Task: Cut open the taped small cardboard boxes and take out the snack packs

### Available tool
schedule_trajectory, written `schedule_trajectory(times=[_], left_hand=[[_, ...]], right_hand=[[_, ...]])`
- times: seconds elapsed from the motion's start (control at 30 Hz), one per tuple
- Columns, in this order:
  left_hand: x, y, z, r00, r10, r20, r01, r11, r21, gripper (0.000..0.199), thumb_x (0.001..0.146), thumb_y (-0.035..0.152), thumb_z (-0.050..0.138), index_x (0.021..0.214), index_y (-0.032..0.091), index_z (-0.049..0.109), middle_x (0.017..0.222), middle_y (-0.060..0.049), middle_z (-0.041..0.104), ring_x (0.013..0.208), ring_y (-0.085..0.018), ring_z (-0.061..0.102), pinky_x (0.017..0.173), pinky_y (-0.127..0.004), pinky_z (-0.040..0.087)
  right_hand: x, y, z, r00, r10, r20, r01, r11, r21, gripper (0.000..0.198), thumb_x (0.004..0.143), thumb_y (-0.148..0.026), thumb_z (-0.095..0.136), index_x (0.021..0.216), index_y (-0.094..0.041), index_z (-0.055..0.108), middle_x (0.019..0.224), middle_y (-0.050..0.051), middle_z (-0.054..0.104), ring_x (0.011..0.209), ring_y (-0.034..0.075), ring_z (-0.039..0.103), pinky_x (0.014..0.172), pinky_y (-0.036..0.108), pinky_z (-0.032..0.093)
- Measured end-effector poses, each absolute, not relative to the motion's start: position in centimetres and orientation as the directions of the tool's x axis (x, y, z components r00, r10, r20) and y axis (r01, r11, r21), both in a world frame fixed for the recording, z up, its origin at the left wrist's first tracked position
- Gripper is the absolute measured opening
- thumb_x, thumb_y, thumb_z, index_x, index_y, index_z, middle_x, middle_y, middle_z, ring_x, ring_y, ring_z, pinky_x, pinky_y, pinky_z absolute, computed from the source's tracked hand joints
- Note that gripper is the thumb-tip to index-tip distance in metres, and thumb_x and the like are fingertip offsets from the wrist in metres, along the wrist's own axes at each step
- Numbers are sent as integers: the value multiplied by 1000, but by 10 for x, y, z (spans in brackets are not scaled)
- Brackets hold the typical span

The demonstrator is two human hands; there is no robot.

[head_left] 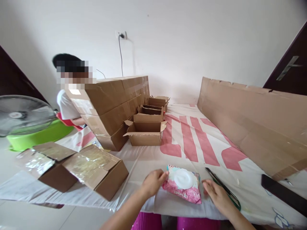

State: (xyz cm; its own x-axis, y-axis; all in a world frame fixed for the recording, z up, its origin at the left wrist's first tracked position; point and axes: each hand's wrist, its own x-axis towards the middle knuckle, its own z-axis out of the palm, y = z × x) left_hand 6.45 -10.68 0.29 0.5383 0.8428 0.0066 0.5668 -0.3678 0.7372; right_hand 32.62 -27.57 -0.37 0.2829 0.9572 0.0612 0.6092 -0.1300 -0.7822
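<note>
My L hand (pixel 153 182) touches the wipes pack's (pixel 182 187) L side, can't tell if pinching; R hand (pixel 215 192), fingers loosely bent, holds nothing just off its R side. Pack's nr table's (pixel 141 163) front edge. Prob. positioning it; next likely needs R fingers on it.

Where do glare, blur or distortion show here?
Head view: glare whitens the tape on the near-left cartons; head view: the fan blades blur into haze; head view: wide-angle stretch seemingly slants the right-hand door; head view: lettering on the pink pack looks soft.
</note>
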Motion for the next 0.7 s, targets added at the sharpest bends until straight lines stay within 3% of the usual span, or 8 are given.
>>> schedule_trajectory(times=[0.13,0.3,0.47,0.57,0.7], left_hand=[[70,-132,1,592,803,-67,600,-383,703,35,83,54,53,79,21,61,79,-6,70,72,-24,64,63,-31,43],[107,-116,19,520,840,152,527,-456,717,26,87,45,51,87,20,61,88,-9,67,84,-24,64,75,-34,48],[169,-60,53,471,838,276,484,-507,713,33,92,44,46,106,16,58,108,-12,60,102,-25,59,89,-35,46],[200,-30,63,452,844,289,475,-502,723,36,92,44,46,104,13,60,107,-14,60,102,-25,59,90,-35,46],[207,-24,51,417,857,302,461,-486,743,33,91,42,49,96,12,61,97,-13,62,95,-25,61,87,-35,46]], right_hand=[[308,-273,-12,141,989,-33,533,-104,-840,51,92,-63,33,84,-24,65,78,6,70,82,27,68,75,36,53],[314,-237,14,298,950,96,592,-105,-799,54,93,-63,29,82,-21,60,77,7,69,76,25,66,71,33,50],[359,-174,57,410,897,166,652,-161,-741,50,92,-58,30,96,-19,61,84,9,70,80,25,66,73,32,48],[381,-141,72,424,887,181,651,-160,-742,49,93,-53,29,106,-18,61,95,10,71,92,25,65,77,31,48],[387,-129,67,414,894,172,643,-153,-751,52,92,-54,29,100,-16,64,80,8,70,80,25,65,67,31,49]])
